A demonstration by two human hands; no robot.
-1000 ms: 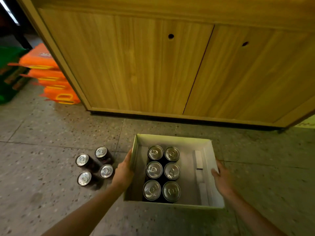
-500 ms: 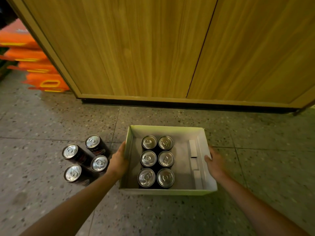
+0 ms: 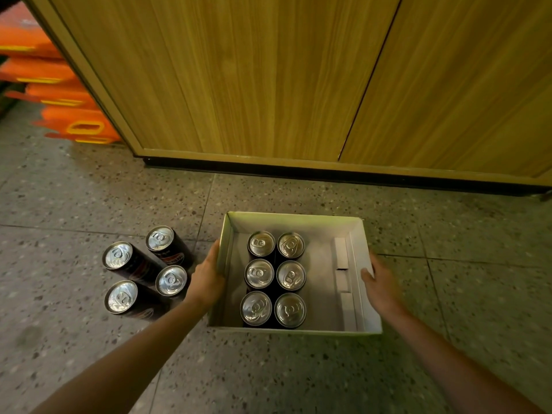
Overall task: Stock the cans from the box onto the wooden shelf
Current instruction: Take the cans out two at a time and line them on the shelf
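Note:
A shallow white cardboard box (image 3: 367, 324) sits on the speckled floor in front of me. Inside it, toward its left half, several dark cans with silver tops (image 3: 274, 276) stand upright in two rows. My left hand (image 3: 206, 279) grips the box's left wall. My right hand (image 3: 379, 286) grips its right wall. Several more dark cans (image 3: 143, 273) stand on the floor just left of my left hand. Ahead rises the wooden unit, showing only its two closed lower panels (image 3: 268, 76); no shelf surface is in sight.
Orange stacked items (image 3: 59, 91) lie on the floor at the far left, beside the unit's corner. Two small white blocks (image 3: 340, 255) lie along the box's right inner side. A black kick strip (image 3: 328, 174) runs under the wooden unit.
The view has tilted down and drawn nearer, so the unit's upper holes have left the frame. Both hands stay on the box walls; the box and cans keep their places.

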